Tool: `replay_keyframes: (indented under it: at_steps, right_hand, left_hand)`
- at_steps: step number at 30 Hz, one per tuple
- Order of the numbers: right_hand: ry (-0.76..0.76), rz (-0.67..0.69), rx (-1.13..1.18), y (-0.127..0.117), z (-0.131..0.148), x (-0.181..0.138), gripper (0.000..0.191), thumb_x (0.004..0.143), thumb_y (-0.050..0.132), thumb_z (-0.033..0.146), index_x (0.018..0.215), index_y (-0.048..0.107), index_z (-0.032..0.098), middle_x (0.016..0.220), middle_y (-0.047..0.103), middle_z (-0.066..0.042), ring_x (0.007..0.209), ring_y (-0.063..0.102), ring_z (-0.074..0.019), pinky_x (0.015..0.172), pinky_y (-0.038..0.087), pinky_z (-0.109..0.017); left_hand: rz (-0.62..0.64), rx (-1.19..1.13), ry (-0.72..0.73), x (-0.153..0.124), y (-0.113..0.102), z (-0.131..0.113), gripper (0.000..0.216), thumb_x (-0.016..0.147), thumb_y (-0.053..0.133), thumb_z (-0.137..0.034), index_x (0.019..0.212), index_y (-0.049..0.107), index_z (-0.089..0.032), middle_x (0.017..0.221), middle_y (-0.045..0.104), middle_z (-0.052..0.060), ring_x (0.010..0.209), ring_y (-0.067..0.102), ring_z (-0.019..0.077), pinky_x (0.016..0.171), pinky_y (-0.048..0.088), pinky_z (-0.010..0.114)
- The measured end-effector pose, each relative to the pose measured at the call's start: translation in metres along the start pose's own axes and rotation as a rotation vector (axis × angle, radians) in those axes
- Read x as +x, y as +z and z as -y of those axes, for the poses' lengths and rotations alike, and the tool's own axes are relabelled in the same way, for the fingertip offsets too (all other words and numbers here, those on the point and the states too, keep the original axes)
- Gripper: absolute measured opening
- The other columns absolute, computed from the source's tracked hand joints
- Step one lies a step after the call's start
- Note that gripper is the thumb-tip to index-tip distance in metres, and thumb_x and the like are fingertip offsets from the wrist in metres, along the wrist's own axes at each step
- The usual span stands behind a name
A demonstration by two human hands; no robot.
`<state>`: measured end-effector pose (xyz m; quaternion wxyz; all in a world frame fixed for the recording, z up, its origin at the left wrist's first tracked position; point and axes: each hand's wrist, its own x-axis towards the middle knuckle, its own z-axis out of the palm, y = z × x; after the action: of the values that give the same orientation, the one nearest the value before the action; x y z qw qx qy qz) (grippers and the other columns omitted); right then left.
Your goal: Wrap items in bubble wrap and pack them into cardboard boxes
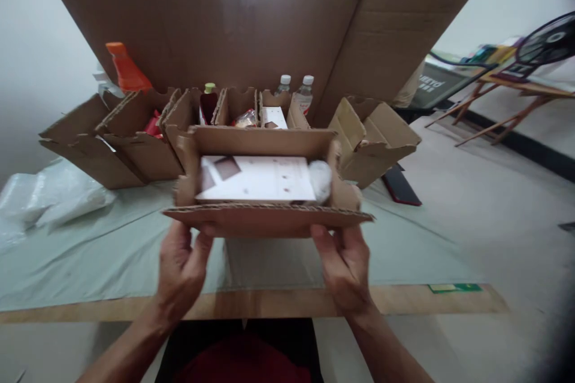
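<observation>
Both my hands hold a small open cardboard box (pixel 269 221) up over the table, tilted so that its inside faces me. My left hand (pixel 182 263) grips its lower left side, the thumb on the near wall. On the lower right, my right hand (pixel 344 263) grips it the same way; the other fingers of both hands are partly hidden under the box. Inside lies a white flat carton (pixel 265 179) with a brown print. Beside it, at the right end, is a blurred whitish rounded thing (pixel 320 179) whose kind I cannot make out.
Behind stands a row of cardboard bins (pixel 135 149) holding packets and bottles, with an orange bottle (pixel 128 69) at the left. A tall cardboard panel (pixel 224 30) rises behind. Clear plastic packaging (pixel 58 194) lies left, a dark flat object (pixel 401 185) right. A fan (pixel 545 39) stands far right.
</observation>
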<state>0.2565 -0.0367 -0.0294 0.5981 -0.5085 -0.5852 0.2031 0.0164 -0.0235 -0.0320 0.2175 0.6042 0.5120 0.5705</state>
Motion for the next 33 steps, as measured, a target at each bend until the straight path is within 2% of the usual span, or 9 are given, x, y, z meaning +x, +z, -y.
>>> replay_keyframes:
  at_steps: [5,10,13,16,18,20,24,29,33]
  right_hand:
    - [0.192,-0.323,-0.152,-0.065,-0.035,-0.055,0.052,0.094,0.069,0.039,0.143,0.060,0.024,0.143,0.064,-0.011,0.140,0.054,-0.0307,0.122,0.035,-0.051]
    - [0.167,-0.518,-0.207,-0.069,-0.055,-0.089,0.057,0.085,0.077,0.034,0.136,0.059,0.018,0.140,0.062,-0.016,0.133,0.057,-0.0327,0.115,0.042,-0.053]
    - [0.135,-0.492,-0.252,-0.068,-0.066,-0.102,0.064,0.081,0.078,0.030,0.139,0.054,0.019,0.140,0.059,-0.016,0.131,0.056,-0.0301,0.117,0.038,-0.053]
    - [0.175,-0.510,-0.309,-0.087,-0.085,-0.103,0.068,0.077,0.081,0.033,0.138,0.054,0.020,0.134,0.063,-0.015,0.126,0.059,-0.0295,0.115,0.041,-0.053]
    - [0.262,-0.459,-0.320,-0.107,-0.098,-0.094,0.062,0.074,0.083,0.039,0.129,0.061,0.020,0.121,0.070,-0.013,0.116,0.066,-0.0304,0.105,0.052,-0.051]
    - [0.349,-0.290,-0.328,-0.125,-0.107,-0.079,0.048,0.071,0.085,0.045,0.111,0.071,0.021,0.102,0.076,-0.011,0.103,0.072,-0.0323,0.094,0.059,-0.048]
    - [0.397,-0.035,-0.309,-0.133,-0.111,-0.044,0.032,0.071,0.082,0.052,0.086,0.077,0.024,0.083,0.078,-0.009,0.089,0.076,-0.0336,0.084,0.064,-0.046]
    - [0.383,-0.047,-0.286,-0.118,-0.109,-0.016,0.041,0.080,0.076,0.052,0.106,0.075,0.021,0.100,0.080,-0.010,0.101,0.076,-0.0299,0.089,0.062,-0.043]
    - [0.395,-0.026,-0.398,-0.116,-0.115,-0.015,0.039,0.082,0.072,0.055,0.101,0.072,0.021,0.096,0.080,-0.010,0.090,0.076,-0.0278,0.076,0.061,-0.038]
  left_hand:
    - [0.362,-0.200,0.005,-0.016,0.077,0.007,0.040,0.102,0.053,-0.040,0.136,0.059,-0.020,0.137,0.068,0.012,0.124,0.064,0.0279,0.106,0.051,0.043]
    - [0.640,-0.320,0.051,0.025,0.135,0.011,0.055,0.100,0.051,-0.042,0.150,0.048,-0.020,0.152,0.057,0.013,0.137,0.056,0.0317,0.116,0.043,0.050]
    - [0.615,-0.298,-0.005,0.045,0.166,0.015,0.058,0.100,0.051,-0.042,0.152,0.044,-0.019,0.155,0.054,0.015,0.140,0.053,0.0319,0.119,0.040,0.052]
    - [0.520,-0.214,-0.070,0.030,0.190,0.024,0.069,0.097,0.053,-0.041,0.158,0.033,-0.015,0.166,0.038,0.019,0.154,0.036,0.0326,0.127,0.027,0.054]
    - [0.530,-0.174,-0.079,0.005,0.199,0.030,0.074,0.099,0.050,-0.042,0.162,0.023,-0.013,0.171,0.023,0.021,0.160,0.021,0.0327,0.130,0.020,0.055]
    - [0.596,-0.150,-0.057,-0.019,0.201,0.033,0.075,0.101,0.046,-0.043,0.164,0.017,-0.014,0.174,0.013,0.021,0.162,0.011,0.0324,0.131,0.015,0.058]
    - [0.748,-0.147,0.035,-0.041,0.199,0.033,0.079,0.101,0.048,-0.050,0.166,0.014,-0.021,0.175,0.007,0.017,0.162,0.010,0.0336,0.130,0.016,0.060]
    - [0.793,-0.163,0.077,-0.039,0.199,0.032,0.083,0.100,0.050,-0.056,0.166,0.016,-0.020,0.175,0.011,0.019,0.161,0.016,0.0356,0.129,0.020,0.061]
    - [0.746,-0.184,0.069,-0.043,0.200,0.036,0.082,0.101,0.050,-0.054,0.166,0.015,-0.021,0.174,0.014,0.018,0.161,0.016,0.0353,0.129,0.019,0.061]
